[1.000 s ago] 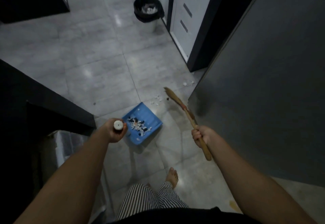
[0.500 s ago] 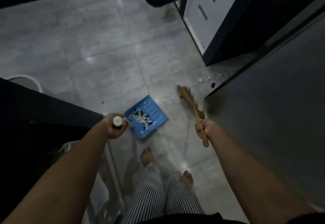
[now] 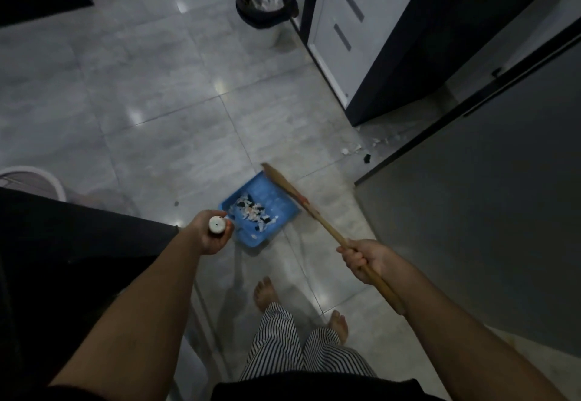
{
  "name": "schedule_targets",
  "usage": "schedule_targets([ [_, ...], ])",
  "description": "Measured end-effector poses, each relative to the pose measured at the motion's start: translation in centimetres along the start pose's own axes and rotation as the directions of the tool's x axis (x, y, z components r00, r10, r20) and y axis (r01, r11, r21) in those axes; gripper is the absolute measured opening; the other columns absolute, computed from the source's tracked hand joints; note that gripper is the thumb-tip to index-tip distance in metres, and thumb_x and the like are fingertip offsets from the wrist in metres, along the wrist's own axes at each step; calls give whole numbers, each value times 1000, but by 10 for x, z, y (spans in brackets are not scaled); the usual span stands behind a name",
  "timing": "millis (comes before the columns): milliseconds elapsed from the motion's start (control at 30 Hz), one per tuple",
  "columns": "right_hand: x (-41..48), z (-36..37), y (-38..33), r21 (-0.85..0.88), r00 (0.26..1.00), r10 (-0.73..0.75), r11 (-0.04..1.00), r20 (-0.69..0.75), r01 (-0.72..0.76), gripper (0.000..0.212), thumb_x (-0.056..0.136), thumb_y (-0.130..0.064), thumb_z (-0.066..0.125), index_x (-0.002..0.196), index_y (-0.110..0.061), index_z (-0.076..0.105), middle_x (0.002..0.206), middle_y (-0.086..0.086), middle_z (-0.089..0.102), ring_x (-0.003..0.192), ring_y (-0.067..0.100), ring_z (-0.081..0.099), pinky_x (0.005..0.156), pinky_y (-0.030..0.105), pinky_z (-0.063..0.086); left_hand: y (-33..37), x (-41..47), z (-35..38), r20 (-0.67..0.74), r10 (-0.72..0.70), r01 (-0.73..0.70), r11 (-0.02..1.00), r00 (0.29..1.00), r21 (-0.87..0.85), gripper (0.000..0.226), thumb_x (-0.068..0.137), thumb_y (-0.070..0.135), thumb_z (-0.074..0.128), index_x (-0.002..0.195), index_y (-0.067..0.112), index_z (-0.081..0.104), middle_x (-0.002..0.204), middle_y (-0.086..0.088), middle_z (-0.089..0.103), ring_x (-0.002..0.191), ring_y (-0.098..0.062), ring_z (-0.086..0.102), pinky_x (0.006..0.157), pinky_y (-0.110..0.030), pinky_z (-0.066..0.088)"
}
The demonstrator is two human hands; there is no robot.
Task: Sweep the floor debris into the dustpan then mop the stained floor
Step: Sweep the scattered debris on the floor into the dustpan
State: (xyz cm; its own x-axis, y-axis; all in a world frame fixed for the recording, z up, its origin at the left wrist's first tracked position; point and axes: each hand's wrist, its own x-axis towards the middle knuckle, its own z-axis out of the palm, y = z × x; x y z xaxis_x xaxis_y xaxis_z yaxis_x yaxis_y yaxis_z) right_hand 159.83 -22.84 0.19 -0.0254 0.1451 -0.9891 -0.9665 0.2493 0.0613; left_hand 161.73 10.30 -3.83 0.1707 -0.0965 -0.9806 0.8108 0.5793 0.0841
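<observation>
Two hands busy: left hand point(image 3: 210, 234) fisted on blue dustpan point(image 3: 262, 208) handle, pan flat w/ scraps; right hand point(image 3: 366, 259) grips broom point(image 3: 290, 191); remaining debris point(image 3: 356, 149) by cabinet; keep lip down, use short strokes.

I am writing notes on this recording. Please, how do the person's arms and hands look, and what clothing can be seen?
Both forearms are bare, with no sleeves in view. The left hand and right hand wear no gloves; no rings or watch are visible. Lower down, the person wears black-and-white striped trousers and a dark top; the feet are bare.
</observation>
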Motion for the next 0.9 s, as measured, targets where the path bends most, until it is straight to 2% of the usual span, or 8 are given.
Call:
schedule_targets([
  [67,-9,-2,-4,14,999,-27,1000,-17,27,40,107,-29,31,73,-9,41,34,-2,35,18,5,28,20,10,20,2,-6,6,9,9,-9,1000,1000,-6,23,99,21,44,91,-1,46,41,-8,50,27,-12,52,32,-17,46],
  [200,-21,2,-10,48,991,-126,991,-41,127,42,108,-24,25,69,-12,34,31,-1,32,16,6,25,20,10,17,12,-26,29,39,66,-67,997,997,33,29,98,18,44,75,1,44,35,-8,47,25,-14,51,32,-17,46],
  [400,-45,34,-30,106,962,-267,957,-53,271,41,108,-17,25,68,-14,33,31,-2,31,15,5,24,20,10,16,25,-57,71,100,115,-123,989,988,83,28,100,19,44,80,0,44,37,-10,51,27,-16,53,32,-18,47],
  [533,-53,56,-58,200,926,-371,904,-76,378,34,106,-14,32,72,-12,35,43,0,33,15,3,24,21,8,17,38,-64,101,157,109,-126,987,982,103,25,98,18,47,81,1,47,40,-10,52,29,-15,55,33,-19,48],
  [667,-56,67,-92,274,902,-416,860,-114,431,35,105,-15,38,70,-13,37,26,-4,30,14,2,23,21,8,17,58,-63,133,197,76,-116,974,977,196,21,96,17,54,85,1,49,42,-8,52,32,-15,56,39,-20,52],
  [767,-51,64,-117,309,892,-422,837,-160,451,35,104,-15,41,70,-14,37,26,-4,28,14,2,22,23,6,16,75,-55,160,206,50,-108,953,977,282,20,96,17,57,84,1,50,43,-7,52,33,-13,56,41,-20,54],
  [900,-35,52,-159,344,889,-391,822,-237,453,34,103,-19,45,70,-14,38,54,-2,30,16,3,22,25,6,17,104,-34,207,203,6,-79,932,979,354,18,94,15,58,86,2,50,48,-7,51,33,-12,56,40,-19,53],
])
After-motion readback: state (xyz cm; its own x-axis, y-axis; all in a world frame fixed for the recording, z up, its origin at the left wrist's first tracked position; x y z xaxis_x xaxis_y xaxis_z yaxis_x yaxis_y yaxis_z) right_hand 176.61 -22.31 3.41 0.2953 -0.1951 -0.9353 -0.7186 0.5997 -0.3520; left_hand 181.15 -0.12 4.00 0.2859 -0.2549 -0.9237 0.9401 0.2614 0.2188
